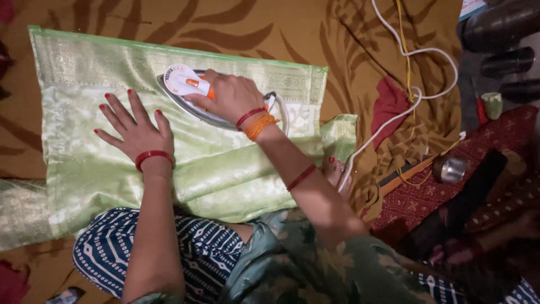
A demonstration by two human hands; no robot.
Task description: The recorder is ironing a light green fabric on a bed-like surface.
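Observation:
A folded pale green patterned cloth (84,73) lies spread on a brown patterned sheet. My right hand (230,97) grips the orange handle of a white and orange clothes iron (183,84), which rests flat on the cloth near its far edge. My left hand (135,129) lies flat on the cloth to the left of the iron, fingers spread, pressing the fabric down. Both wrists carry red bangles.
The iron's white cord (405,107) loops away to the right over the brown sheet (281,28). A red cloth (391,104) lies beside it. A small steel cup (451,168) and dark bottles (503,34) sit at the right. My knee in blue patterned fabric (112,247) is below.

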